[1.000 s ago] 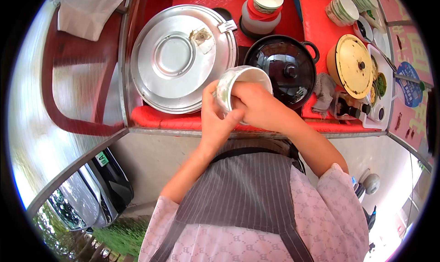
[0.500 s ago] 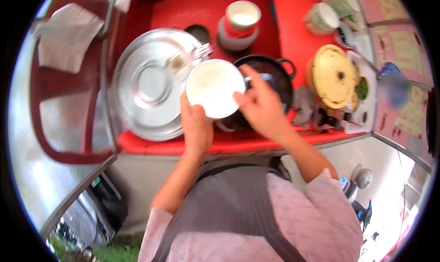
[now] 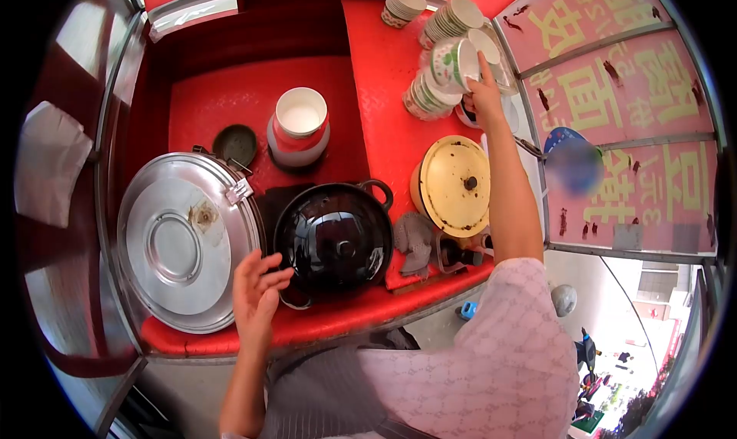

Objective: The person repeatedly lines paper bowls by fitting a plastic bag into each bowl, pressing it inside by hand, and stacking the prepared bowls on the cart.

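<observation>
My right hand (image 3: 485, 97) reaches out to the far right, with its fingers closed on the rim of a paper bowl (image 3: 445, 61) printed in green and red. The bowl is tilted, its white inside facing right. It is among stacks of similar bowls, and I cannot tell whether it touches them. My left hand (image 3: 257, 289) is raised with fingers apart and nothing in it. It hovers between a large round metal lid (image 3: 173, 247) and a black lidded pot (image 3: 335, 236).
Several paper bowl stacks (image 3: 453, 17) stand at the back right. A white paper bowl (image 3: 301, 113) sits on a stand in the red recess. A yellow lidded pot (image 3: 457, 186), a grey cloth (image 3: 414, 243) and small bottles (image 3: 459, 253) line the right side.
Both hands held a white bowl over the pot and metal lid. My right hand has since moved to the bowl stacks, while my left has let go and drawn back left. The view has shifted.
</observation>
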Motion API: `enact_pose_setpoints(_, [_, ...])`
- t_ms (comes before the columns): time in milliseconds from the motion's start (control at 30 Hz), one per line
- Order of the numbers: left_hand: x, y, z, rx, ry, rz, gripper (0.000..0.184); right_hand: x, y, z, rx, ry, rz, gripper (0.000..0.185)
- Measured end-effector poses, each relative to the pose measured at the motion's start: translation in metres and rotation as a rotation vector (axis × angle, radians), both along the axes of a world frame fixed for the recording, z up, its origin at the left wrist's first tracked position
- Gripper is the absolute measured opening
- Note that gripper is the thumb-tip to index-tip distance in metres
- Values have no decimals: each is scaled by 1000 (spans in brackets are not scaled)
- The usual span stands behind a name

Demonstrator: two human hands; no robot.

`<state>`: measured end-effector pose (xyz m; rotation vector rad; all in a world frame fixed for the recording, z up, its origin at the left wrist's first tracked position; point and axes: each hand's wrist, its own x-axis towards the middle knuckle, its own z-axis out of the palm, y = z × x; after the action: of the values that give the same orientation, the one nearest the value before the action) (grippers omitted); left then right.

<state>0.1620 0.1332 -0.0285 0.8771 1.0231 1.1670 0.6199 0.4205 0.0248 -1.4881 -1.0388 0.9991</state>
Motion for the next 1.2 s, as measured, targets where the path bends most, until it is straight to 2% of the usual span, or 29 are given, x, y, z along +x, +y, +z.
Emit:
enact_pose_setpoints(33, [1,-1,4,5,10,43,62,18,10,-10,-118,-118,-30,75])
enact_pose_setpoints(67, [-3,-2,3,5,15,48,62,37,20,-25,-237,-236,-60,76])
enact_pose_setpoints(100, [-10,-5,1,-11,40,46,59,64,35,-55,-238,-231,-54,76])
enact_pose_setpoints(133, [-15,-7,0,-28,67,43,57,93,51,-94,-68,-605,-49,77])
enact_pose_setpoints(200, [-23,-6,5,-35,76,77,51,96,61,-113,108,-964,-40,78])
enact_pose_setpoints(267, [-39,-5,10,-53,120,95,48,64,55,-69,-284,-1119,-49,74])
enact_pose_setpoints(367, [-73,6,16,7,347,112,41,14,48,-29,-441,-1268,-64,71])
enact_pose_setpoints(433, [-100,18,26,50,591,129,33,9,52,-33,-503,-1382,-45,70])
enact_pose_setpoints(533, [-148,53,44,266,1048,142,21,2,46,-41,-491,-1321,-84,72])
enact_pose_setpoints(667, [-220,118,77,675,1690,198,14,8,39,-45,-492,-1277,-81,73])
enact_pose_setpoints(733, [-261,148,87,725,1993,206,15,19,44,-51,-485,-1387,-24,70])
enact_pose_setpoints(767, [-286,162,90,702,2109,171,17,5,39,-39,-465,-1468,-75,57])
enact_pose_setpoints(800, [-308,173,93,677,2225,133,19,-14,34,-26,-460,-1465,-66,57])
enact_pose_setpoints(833, [-322,180,95,666,2233,133,19,-31,30,-13,-288,-1585,-92,47])
enact_pose_setpoints(867, [-333,185,97,664,2350,145,22,-42,29,-10,-111,-1695,-116,42])
enact_pose_setpoints(900, [-340,185,99,658,2470,152,25,-51,30,-14,88,-1637,-35,37])
enact_pose_setpoints(933, [-345,185,99,646,2483,144,25,-63,30,-21,90,-1627,-23,37])
enact_pose_setpoints(1000, [-353,184,97,729,2515,254,30,-98,32,-36,-45,-1086,200,44])
enact_pose_setpoints(1133, [-327,175,108,668,2576,231,33,-155,39,-77,-180,-997,388,54])
enact_pose_setpoints(1200, [-325,173,111,623,2567,228,27,-176,46,-113,-302,-978,416,63])
